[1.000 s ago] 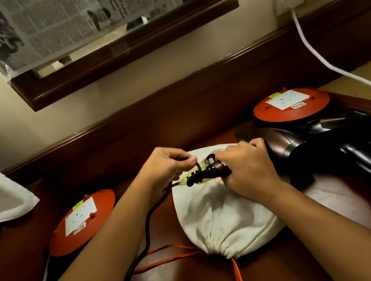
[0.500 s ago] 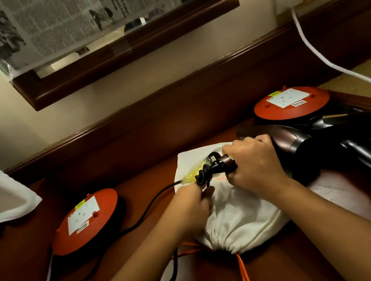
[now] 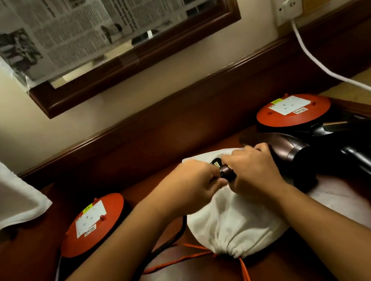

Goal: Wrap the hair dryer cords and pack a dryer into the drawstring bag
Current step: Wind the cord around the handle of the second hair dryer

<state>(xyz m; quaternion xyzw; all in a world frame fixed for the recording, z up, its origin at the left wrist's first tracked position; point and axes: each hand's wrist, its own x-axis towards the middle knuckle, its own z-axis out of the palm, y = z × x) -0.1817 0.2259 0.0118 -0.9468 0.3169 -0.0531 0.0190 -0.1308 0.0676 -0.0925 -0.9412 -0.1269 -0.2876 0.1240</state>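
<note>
The wooden counter (image 3: 268, 271) carries a white drawstring bag (image 3: 235, 220), mouth cinched, contents hidden. The right hand (image 3: 256, 172) grip clamps the hair dryer (image 3: 292, 152) handle; the left hand (image 3: 194, 186) grip pinches its cord (image 3: 166, 246).

Open desk strip (image 3: 139, 188) between left reel (image 3: 93, 225) and bag (image 3: 235, 220), dryers (image 3: 292, 150) crowding right

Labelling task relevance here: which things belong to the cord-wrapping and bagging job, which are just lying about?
Job: left hand gripping black cord; right hand holding glossy brown hair dryer; white cloth drawstring bag; black second hair dryer, probably.
Lying about: two round orange socket reels; white wall cable; white cloth at left; newspaper-covered mirror.
</note>
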